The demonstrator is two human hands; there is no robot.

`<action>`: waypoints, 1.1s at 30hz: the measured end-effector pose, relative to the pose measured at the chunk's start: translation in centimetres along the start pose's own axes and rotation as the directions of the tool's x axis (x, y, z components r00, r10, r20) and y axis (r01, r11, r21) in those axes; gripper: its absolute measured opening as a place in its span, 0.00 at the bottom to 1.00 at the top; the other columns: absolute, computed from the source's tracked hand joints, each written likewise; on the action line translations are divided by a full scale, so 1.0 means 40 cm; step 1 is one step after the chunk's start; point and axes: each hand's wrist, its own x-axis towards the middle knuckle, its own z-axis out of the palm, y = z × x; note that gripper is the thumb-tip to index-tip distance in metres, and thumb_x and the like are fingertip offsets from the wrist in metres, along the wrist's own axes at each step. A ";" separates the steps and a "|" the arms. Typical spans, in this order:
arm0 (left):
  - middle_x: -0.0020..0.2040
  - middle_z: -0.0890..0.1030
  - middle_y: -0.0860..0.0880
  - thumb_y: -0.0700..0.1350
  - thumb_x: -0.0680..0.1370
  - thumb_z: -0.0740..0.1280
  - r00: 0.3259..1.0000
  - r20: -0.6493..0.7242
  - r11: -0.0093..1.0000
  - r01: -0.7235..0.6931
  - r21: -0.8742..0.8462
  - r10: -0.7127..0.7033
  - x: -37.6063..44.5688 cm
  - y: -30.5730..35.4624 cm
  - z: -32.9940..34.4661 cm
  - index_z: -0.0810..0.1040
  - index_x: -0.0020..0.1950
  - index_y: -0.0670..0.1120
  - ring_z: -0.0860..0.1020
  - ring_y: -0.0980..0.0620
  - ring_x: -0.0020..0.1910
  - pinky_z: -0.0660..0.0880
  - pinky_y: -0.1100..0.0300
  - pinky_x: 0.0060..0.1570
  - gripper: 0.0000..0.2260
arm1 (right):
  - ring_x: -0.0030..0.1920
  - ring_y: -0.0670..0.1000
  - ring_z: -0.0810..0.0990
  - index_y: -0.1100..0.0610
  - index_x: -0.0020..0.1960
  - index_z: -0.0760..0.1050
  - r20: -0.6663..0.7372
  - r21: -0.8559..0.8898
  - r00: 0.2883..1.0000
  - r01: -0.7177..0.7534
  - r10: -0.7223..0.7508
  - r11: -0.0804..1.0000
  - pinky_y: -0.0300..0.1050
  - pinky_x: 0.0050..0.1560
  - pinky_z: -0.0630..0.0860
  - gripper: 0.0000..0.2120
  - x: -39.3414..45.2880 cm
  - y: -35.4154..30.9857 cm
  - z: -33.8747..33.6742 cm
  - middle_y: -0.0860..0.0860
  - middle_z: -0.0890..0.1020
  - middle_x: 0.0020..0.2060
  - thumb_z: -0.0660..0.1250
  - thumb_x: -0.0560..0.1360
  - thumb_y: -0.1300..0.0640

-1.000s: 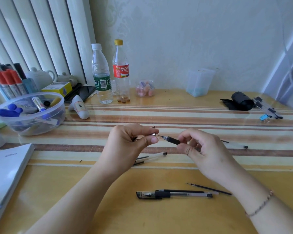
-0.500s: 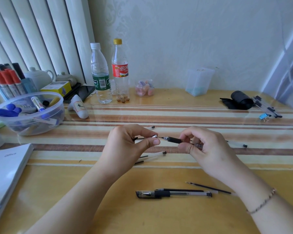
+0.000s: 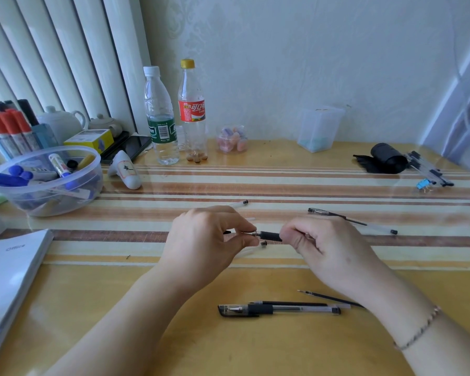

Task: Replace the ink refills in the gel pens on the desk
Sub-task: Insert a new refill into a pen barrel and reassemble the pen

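Pen (image 3: 270,236) held above the desk (image 3: 255,343) mid-frame, long axis roughly level, running left-right. Right hand (image 3: 329,245) fingers closed around the barrel; black grip section sticks out leftward. Left hand (image 3: 209,240) fingers (image 3: 244,241) pinched narrow on the metal tip end, directly left of the grip and in line with it. Likely screwing the tip on or off, so turning about that axis. A capped pen (image 3: 278,310) and a loose refill (image 3: 329,297) lie nearer on the desk.

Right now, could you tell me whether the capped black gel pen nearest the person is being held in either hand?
No, the capped gel pen lies on the desk, while the left hand and right hand hold another pen above it.
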 end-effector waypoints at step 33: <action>0.37 0.81 0.63 0.57 0.70 0.73 0.998 0.048 0.997 -0.036 0.063 0.033 0.000 -0.006 -0.001 0.83 0.41 0.56 0.75 0.61 0.30 0.73 0.62 0.31 0.07 | 0.34 0.40 0.74 0.44 0.42 0.73 0.006 -0.104 1.000 -0.014 0.015 0.994 0.36 0.30 0.65 0.11 -0.003 -0.003 -0.001 0.43 0.78 0.29 0.67 0.69 0.38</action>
